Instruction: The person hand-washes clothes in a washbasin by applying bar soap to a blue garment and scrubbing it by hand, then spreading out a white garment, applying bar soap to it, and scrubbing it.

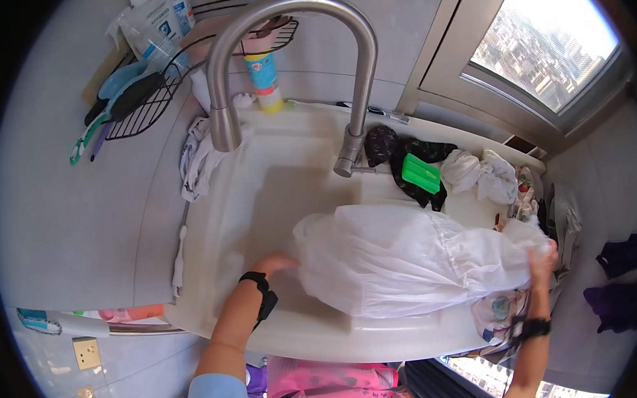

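Observation:
A thin white garment [386, 260] with a gathered seam stretches across the sink [214, 269], from the basin onto the ledge at right. My right hand [543, 261] grips its bunched right end, fingers closed round the cloth. At the wide left end, my left hand [277, 262] reaches to the cloth's edge; its fingers are blurred and partly hidden, so I cannot make out a grip. Each wrist wears a black band. Just beyond the garment, a green soap bar or box [420, 173] sits on black cloth [406, 151].
A metal faucet [360, 67] arches over the basin. White bundled cloths [479, 175] line the back right ledge, and a patterned cloth [499, 312] lies near my right wrist. A wire rack [144, 111] holds brushes and bottles. The window [548, 35] is at upper right.

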`<state>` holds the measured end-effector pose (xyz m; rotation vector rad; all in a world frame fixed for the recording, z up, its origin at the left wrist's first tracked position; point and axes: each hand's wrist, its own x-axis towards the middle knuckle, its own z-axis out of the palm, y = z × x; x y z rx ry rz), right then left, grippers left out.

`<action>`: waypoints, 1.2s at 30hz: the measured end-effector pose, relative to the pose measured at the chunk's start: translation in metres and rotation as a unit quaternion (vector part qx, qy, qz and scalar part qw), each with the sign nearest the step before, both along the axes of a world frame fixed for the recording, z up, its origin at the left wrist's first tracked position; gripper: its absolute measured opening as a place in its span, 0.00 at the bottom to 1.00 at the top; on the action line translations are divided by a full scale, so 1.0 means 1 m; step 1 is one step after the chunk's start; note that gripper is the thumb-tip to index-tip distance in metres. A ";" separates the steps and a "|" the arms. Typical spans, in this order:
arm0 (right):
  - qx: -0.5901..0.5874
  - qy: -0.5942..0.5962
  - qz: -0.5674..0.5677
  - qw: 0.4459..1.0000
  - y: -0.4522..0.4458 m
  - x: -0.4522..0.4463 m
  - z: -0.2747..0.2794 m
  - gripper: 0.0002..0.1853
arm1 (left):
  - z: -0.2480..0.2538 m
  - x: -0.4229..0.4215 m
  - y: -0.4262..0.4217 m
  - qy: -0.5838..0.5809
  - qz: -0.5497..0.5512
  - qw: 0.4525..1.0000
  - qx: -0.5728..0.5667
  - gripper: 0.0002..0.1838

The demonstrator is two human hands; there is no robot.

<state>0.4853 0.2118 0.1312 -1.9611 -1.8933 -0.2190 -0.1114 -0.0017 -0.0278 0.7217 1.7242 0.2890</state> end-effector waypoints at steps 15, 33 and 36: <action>-0.201 0.090 0.424 0.878 -0.155 -0.273 -0.053 0.27 | -0.031 0.039 0.025 -0.265 0.129 0.953 0.065 0.18; -0.479 0.573 0.428 0.509 -0.124 -0.336 -0.009 0.14 | 0.157 0.062 0.008 -0.602 0.225 0.740 0.200 0.23; -0.553 0.534 0.406 0.493 -0.126 -0.334 0.003 0.12 | 0.161 0.069 0.011 -0.608 0.226 0.736 0.196 0.24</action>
